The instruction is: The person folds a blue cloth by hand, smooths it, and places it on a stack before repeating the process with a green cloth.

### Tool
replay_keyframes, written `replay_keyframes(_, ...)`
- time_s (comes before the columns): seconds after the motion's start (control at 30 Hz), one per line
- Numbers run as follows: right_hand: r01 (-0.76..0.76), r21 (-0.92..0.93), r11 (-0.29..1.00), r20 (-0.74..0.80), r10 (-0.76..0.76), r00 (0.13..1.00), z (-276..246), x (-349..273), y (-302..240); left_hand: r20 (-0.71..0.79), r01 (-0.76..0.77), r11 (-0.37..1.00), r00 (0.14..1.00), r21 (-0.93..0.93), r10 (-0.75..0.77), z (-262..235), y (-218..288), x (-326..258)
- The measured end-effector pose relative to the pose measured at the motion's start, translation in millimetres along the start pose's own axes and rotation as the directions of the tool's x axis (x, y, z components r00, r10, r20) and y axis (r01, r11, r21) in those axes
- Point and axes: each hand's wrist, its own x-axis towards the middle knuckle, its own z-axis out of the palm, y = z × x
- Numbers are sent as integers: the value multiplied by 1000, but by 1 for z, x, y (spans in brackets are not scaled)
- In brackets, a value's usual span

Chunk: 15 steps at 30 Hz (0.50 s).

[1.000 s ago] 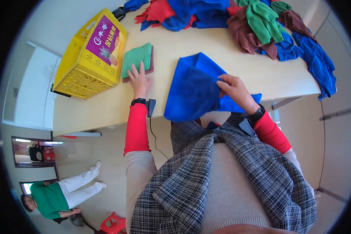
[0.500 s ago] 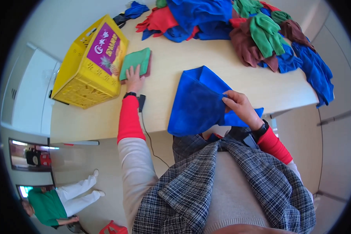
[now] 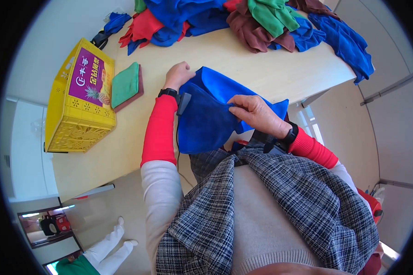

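A blue cloth (image 3: 206, 119) hangs partly over the near table edge, its upper part folded open. My right hand (image 3: 259, 114) pinches it near the middle of its right side, thumb and fingers closed on the fabric. My left hand (image 3: 179, 75) is curled beside the cloth's upper left corner; its fingertips are hidden, so whether they grip the fabric does not show. Farther left, a green folded cloth (image 3: 125, 85) lies on a brown folded cloth (image 3: 135, 97) in a neat stack.
A yellow plastic crate (image 3: 80, 123) with a purple panel stands left of the stack. Heaped blue, red, green and brown cloths (image 3: 261, 27) cover the far side of the table (image 3: 170, 57). A person (image 3: 108, 247) in white trousers is at the lower left.
My left hand has left the green folded cloth and moved right to the blue cloth's corner. My right hand still pinches the blue cloth. The whole view has shifted.
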Motion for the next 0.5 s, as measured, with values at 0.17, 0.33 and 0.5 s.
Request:
replay_keyframes(0.17, 82, -74, 994, -41, -85, 996, -15, -13, -11, 292, 77, 997, 953, 31, -83, 17, -6, 21)
replay_keyframes(0.33, 95, -22, 995, -21, -95, 995, -43, -22, -36, 436, 141, 974, 876, 175, -206, -2, -13, 3)
replay_keyframes(0.5, 216, -42, 976, -48, -218, 975, -59, -34, -54, 521, 388, 875, 831, -289, -196, -27, 7, -38)
